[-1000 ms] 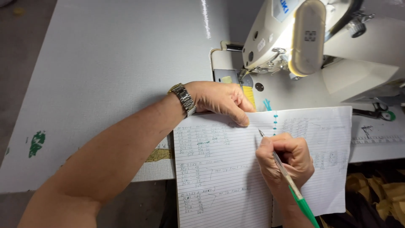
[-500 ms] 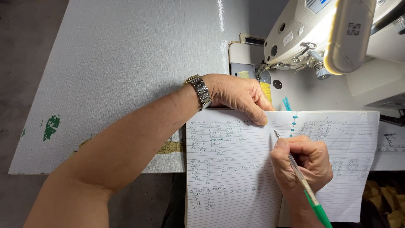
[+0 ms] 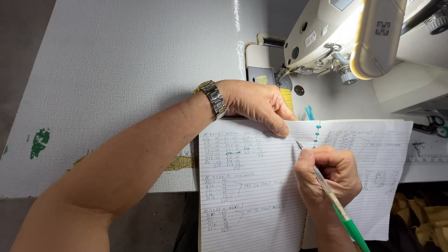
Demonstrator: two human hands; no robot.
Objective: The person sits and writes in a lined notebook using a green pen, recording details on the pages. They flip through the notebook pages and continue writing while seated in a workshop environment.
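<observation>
An open lined notebook (image 3: pixel 252 186) with handwritten rows lies over the front edge of the table. My left hand (image 3: pixel 256 105), a metal watch (image 3: pixel 213 98) on its wrist, presses flat on the top edge of the left page. My right hand (image 3: pixel 331 179) grips a clear pen with a green end (image 3: pixel 333 200). The pen tip rests on the paper near the notebook's middle fold, just under a line of teal stitches (image 3: pixel 317 131).
A cream sewing machine (image 3: pixel 354 42) stands at the back right, its needle area just beyond my left hand. The grey textured table (image 3: pixel 116 74) spreads to the left, with a green paint mark (image 3: pixel 39 142). Scissors (image 3: pixel 434 125) lie at the right edge. Yellow fabric scraps (image 3: pixel 422 217) sit below.
The view has shifted, so the notebook and machine sit further right in the frame. Both hands keep their places on the notebook, the pen tip staying near the fold.
</observation>
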